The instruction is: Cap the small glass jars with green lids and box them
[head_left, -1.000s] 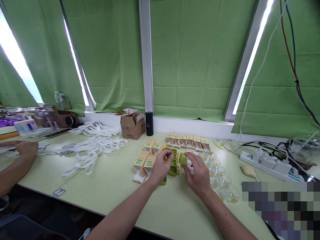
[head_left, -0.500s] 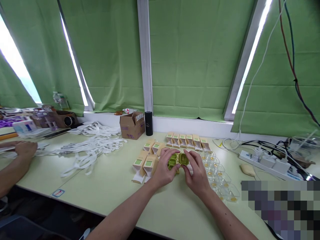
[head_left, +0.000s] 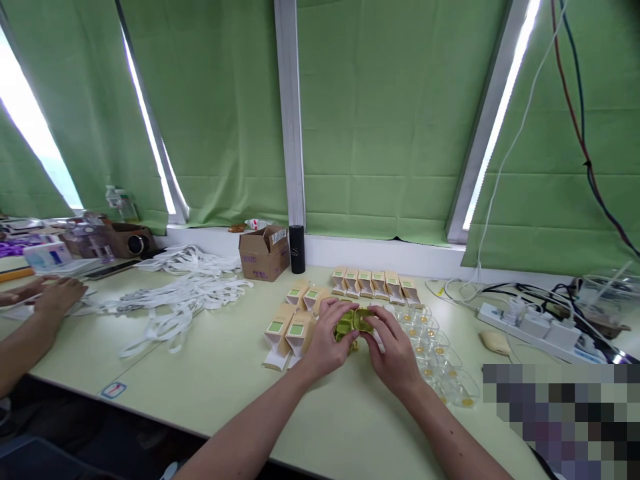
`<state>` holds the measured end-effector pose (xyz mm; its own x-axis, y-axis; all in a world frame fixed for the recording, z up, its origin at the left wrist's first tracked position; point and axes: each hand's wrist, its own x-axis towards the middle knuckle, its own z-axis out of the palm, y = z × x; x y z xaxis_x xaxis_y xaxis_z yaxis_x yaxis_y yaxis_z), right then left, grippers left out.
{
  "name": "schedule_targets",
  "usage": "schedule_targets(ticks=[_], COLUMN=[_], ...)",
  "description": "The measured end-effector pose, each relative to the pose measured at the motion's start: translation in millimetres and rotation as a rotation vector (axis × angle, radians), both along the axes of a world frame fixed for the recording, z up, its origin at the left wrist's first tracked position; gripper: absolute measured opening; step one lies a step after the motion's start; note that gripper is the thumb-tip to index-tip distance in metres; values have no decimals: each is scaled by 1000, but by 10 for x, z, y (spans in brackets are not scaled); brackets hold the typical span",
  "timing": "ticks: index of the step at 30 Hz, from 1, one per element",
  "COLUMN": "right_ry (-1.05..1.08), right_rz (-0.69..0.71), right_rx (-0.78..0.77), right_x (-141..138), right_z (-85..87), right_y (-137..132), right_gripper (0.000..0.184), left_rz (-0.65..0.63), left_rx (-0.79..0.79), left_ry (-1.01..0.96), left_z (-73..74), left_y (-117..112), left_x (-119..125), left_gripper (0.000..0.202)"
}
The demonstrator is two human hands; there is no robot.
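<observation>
Case (head_left: 363,323), green, grasped by fingers of both my left hand (head_left: 326,339) and right hand (head_left: 394,343), inward from table's (head_left: 200,383) back edge. Step, I judge: two-handed handling; next move calls for steady left grip.

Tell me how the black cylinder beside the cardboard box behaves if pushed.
Pushed near its top, the black cylinder would probably tip, being tall and narrow. Once down, it could roll on its round side. Its straight outline suggests stiffness.
</observation>
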<state>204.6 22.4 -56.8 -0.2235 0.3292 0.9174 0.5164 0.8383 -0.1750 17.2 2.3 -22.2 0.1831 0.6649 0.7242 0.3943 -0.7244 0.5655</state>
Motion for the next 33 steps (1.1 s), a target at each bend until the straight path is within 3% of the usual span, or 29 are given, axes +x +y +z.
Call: schedule_targets(ticks=[19, 33], right_ry=[-36, 6], right_rz=[24, 12], right_rx=[58, 38], right_x=[-18, -10], right_z=[13, 13], right_y=[6, -23], right_gripper=[37, 29], left_rz=[42, 43], left_rx=[107, 121], left_ry=[15, 12], left_z=[-40, -9], left_y=[8, -24], left_x=[26, 29], left_gripper=[35, 35])
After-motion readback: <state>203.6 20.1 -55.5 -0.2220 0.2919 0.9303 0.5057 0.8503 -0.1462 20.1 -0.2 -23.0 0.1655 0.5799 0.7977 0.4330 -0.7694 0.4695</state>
